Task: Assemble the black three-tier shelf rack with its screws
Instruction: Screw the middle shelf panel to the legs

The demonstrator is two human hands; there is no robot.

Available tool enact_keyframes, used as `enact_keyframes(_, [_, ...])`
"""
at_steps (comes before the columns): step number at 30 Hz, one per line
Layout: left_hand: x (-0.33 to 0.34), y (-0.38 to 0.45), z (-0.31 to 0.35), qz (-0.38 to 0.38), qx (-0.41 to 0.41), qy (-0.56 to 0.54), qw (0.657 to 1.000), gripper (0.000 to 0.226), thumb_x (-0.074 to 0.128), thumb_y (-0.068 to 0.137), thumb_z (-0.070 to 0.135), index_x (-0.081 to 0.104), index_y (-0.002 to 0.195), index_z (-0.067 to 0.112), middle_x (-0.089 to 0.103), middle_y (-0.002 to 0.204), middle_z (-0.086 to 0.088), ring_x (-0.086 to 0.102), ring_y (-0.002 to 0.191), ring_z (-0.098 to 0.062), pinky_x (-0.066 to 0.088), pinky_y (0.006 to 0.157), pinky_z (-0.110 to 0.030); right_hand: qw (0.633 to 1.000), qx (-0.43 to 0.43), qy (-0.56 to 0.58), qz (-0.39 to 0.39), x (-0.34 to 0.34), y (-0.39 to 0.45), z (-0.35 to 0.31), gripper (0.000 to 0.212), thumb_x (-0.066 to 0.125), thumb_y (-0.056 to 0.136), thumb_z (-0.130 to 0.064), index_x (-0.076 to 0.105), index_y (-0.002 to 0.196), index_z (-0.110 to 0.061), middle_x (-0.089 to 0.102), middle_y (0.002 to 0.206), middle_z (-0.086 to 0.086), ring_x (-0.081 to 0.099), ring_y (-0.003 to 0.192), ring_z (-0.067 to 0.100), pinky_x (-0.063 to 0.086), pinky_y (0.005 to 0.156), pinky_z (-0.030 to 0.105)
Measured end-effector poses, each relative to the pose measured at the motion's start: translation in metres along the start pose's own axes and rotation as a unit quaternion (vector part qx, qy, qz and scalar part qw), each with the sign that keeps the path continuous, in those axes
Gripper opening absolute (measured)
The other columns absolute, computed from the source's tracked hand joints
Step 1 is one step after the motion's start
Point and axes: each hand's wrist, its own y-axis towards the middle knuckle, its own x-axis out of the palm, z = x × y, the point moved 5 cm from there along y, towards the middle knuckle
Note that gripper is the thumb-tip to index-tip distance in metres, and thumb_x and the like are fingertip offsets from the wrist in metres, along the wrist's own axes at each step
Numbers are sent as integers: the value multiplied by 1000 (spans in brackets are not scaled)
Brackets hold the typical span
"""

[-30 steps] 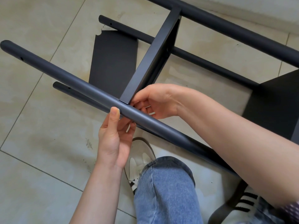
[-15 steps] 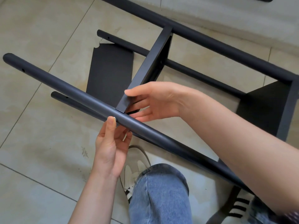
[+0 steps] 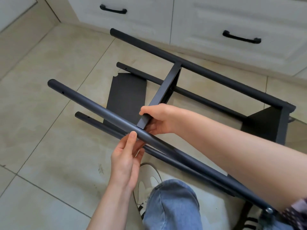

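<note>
The black rack lies on its side on the tiled floor. Its near upper pole [image 3: 93, 105] runs from upper left to lower right. A flat black shelf panel [image 3: 167, 85] spans from that pole to the far pole [image 3: 199, 68]. My right hand [image 3: 159, 118] grips the panel's near end where it meets the pole. My left hand [image 3: 126, 156] is under the pole, its thumb pressing the pole's side just below the joint. A second shelf panel [image 3: 269, 125] is fixed at the right end. No screw is visible.
Two lower poles [image 3: 199, 97] rest on the floor with a loose black panel [image 3: 127, 95] between them. White cabinet drawers with black handles [image 3: 241, 37] stand behind. My jeans knee [image 3: 171, 205] and shoe [image 3: 149, 180] are under the near pole.
The camera has tilted up, bringing the cabinets into view. My right hand has closed round the panel's end from an earlier looser touch. My left hand stays under the pole.
</note>
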Motion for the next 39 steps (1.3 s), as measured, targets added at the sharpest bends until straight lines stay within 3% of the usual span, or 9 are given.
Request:
enact_keyframes(3, [3,-7,8,-8,4,6,1000,22,69,80,31,67,99,20,77,91,-6,74,84,-13,47,82,-29,1000,6,-7,3,2,-11,-5,11,59,94,-15,51,94,-7,65,81,14,67,69,28,55,58,38])
enact_keyframes(9, [16,-24,48,-22,52,16,998,44,78,65,41,68,104,21,78,96,-8,75,88,-16,45,81,-33,999,-15,4,-34,15,-50,-38,16,51,97,-15,45,85,-6,60,45,10,57,35,20,51,62,38])
enact_keyframes(14, [36,-44,98,-33,127,35,991,55,83,54,46,74,101,19,78,98,-12,76,86,-21,54,62,-21,993,-84,52,-59,23,-86,-70,12,55,95,-14,49,88,-6,68,68,13,66,71,28,57,87,43])
enact_keyframes(18, [58,-66,131,-35,186,87,978,64,84,48,51,76,103,19,79,96,-7,77,90,-24,54,77,-31,984,-148,82,-62,23,-124,-90,12,54,95,-10,46,87,-9,62,67,10,65,59,24,58,68,35])
enact_keyframes(20, [70,-77,141,-38,214,108,970,53,87,54,42,77,101,19,80,91,-4,77,87,-23,55,73,-27,978,-176,100,-55,18,-144,-96,9,52,95,-6,44,90,-9,58,73,12,64,57,23,57,56,31])
enact_keyframes(23, [87,-93,146,-51,261,139,954,25,88,73,23,77,96,24,80,84,2,77,82,-14,51,63,-9,972,-199,122,-36,6,-169,-99,11,50,97,-4,43,104,-9,51,102,14,61,86,30,57,67,36])
enact_keyframes(27, [108,-124,137,-86,301,156,937,23,87,74,13,77,92,24,79,81,6,76,78,-7,53,69,-9,981,-157,117,4,-18,-198,-92,5,47,100,-4,46,101,-10,63,94,13,67,82,27,55,69,38])
enact_keyframes(32, [128,-153,105,-150,302,218,916,28,87,72,23,75,97,21,79,85,10,76,82,-7,56,74,-13,984,-126,110,63,-66,-230,-73,29,47,96,9,48,123,-4,61,123,19,67,101,34,57,74,47])
enact_keyframes(39, [152,-165,70,-197,273,274,901,21,84,83,20,75,101,27,79,93,11,75,92,-10,57,82,-18,973,-168,128,95,-111,-245,-46,18,45,94,14,51,105,1,64,107,26,70,95,41,60,71,52])
